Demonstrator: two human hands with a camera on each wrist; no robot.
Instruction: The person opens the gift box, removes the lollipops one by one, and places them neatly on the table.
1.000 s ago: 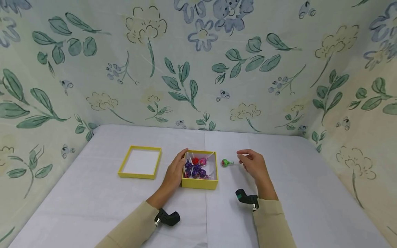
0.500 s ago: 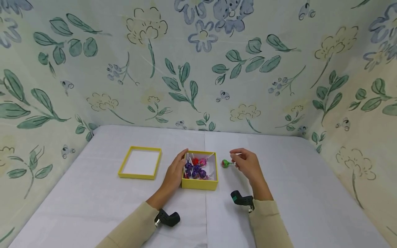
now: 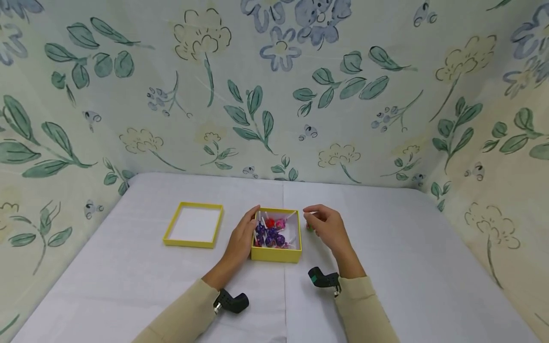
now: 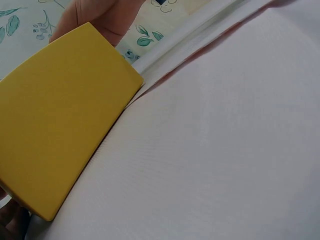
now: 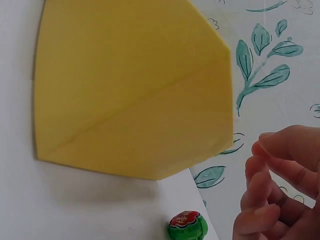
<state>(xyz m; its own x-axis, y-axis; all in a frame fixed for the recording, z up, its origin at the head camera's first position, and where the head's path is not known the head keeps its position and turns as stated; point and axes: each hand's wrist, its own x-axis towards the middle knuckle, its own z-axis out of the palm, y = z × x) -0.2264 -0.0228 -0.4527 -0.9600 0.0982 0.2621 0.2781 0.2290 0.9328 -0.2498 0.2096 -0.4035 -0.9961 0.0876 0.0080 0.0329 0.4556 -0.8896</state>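
My left hand (image 3: 240, 235) rests against the left side of a yellow box (image 3: 276, 256), its fingers fairly straight along the wall. Inside the box lie several lollipops (image 3: 270, 233), mostly purple, with a red and a pink one at the back. In the left wrist view, the box's yellow front (image 4: 70, 120) hides part of that hand. Just right of the box, my right hand (image 3: 327, 226) hovers with loosely bent fingers and nothing visible between them. A green and red lollipop (image 5: 187, 226) lies on the table below these fingers, largely hidden in the head view.
A shallow yellow-rimmed lid (image 3: 193, 245) lies inside up, left of the box. White cloth (image 3: 128, 286) covers the table, with a fold line running past the box. Behind and at both sides stands floral fabric (image 3: 274, 95). Each wrist carries a small black camera (image 3: 231, 302).
My right hand has moved left over the green lollipop toward the box, covering most of it. The lollipop stays in place, and the left hand and box have not moved.
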